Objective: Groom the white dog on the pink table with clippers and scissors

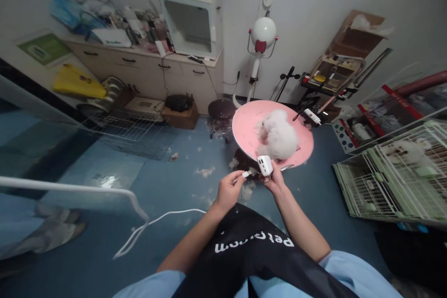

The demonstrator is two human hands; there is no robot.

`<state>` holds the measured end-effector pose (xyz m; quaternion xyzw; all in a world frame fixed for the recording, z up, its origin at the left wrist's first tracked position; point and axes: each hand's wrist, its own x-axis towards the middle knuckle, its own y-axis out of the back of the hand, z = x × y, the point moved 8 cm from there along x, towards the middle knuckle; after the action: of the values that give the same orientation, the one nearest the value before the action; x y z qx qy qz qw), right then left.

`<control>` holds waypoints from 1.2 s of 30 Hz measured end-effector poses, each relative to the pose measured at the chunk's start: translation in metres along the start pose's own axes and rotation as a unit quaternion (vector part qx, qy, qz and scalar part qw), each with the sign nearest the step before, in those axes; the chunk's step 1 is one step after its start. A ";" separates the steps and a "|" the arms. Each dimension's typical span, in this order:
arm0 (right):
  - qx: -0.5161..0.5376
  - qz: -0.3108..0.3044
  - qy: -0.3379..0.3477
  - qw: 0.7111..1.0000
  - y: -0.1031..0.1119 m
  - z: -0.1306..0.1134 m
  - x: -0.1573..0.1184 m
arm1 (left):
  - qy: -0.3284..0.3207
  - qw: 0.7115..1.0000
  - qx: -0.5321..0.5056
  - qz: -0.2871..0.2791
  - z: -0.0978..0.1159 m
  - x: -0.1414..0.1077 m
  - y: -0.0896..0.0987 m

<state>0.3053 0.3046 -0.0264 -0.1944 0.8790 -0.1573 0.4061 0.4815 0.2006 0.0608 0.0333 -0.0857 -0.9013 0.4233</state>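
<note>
In my left hand (227,192) a white USB plug (246,174) is pinched, its metal end pointing right. My right hand (275,179) grips a small white charger block (265,165) with several ports on the face turned toward me. A short gap separates plug and block. Just beyond my hands stands a round pink table (244,123), and a fluffy white dog (280,134) lies curled on it. I wear a black apron (251,242) with white lettering.
Wire cages (394,181) stand at the right, a cabinet (139,63) along the back left. Behind the table are a stool (221,109) and a white lamp-like device (264,33). A white cord (174,213) runs at the left; another person's shoes (64,233) show there. Fur tufts litter the floor.
</note>
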 end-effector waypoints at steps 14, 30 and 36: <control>0.018 0.090 0.071 0.993 -0.026 0.014 -0.017 | -0.200 0.960 0.189 0.049 0.031 0.022 0.039; -0.057 0.075 0.305 0.948 -0.029 -0.023 -0.022 | -0.165 0.948 0.271 -0.028 0.019 0.041 0.042; -0.078 0.077 0.305 0.946 -0.028 -0.024 -0.022 | -0.076 0.975 0.209 -0.025 0.006 0.048 0.047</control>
<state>0.3060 0.2935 0.0154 -0.1003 0.9825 -0.1086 0.1132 0.4857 0.1354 0.0759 0.0550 -0.3034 -0.8738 0.3761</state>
